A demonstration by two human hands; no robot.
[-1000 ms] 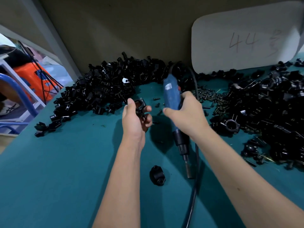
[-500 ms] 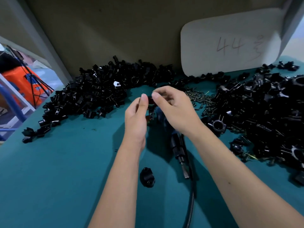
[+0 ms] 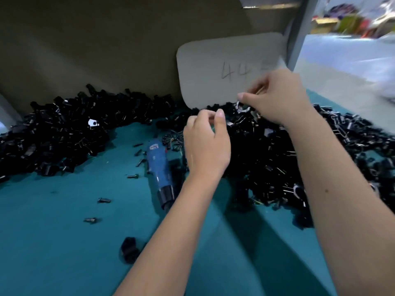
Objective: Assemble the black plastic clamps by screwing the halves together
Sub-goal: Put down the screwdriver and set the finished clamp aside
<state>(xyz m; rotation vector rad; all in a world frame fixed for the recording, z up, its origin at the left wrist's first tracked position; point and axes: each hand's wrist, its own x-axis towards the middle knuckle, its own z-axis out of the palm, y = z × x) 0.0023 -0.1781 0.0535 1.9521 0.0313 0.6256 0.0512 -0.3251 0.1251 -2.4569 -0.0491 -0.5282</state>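
Observation:
My right hand (image 3: 277, 97) reaches over the top of the right-hand pile of black clamps (image 3: 267, 159), and its thumb and curled fingers pinch a black clamp (image 3: 242, 108) there; motion blur hides the details. My left hand (image 3: 205, 142) hovers just left of that pile with loosely curled fingers, and nothing shows between thumb and fingertips. A blue electric screwdriver (image 3: 158, 159) lies on the teal table (image 3: 53, 242), left of my left wrist. A single black clamp half (image 3: 128, 248) lies near my left forearm.
A second heap of black clamp parts (image 3: 59, 133) fills the back left. Loose screws (image 3: 132, 176) are scattered left of the screwdriver, with a small heap of screws (image 3: 173, 138) behind it. A white board marked 44 (image 3: 213, 67) leans on the back wall.
The screwdriver was put down on the table. Both hands met around a clamp, then moved right and back to the right-hand pile. The camera has swung right.

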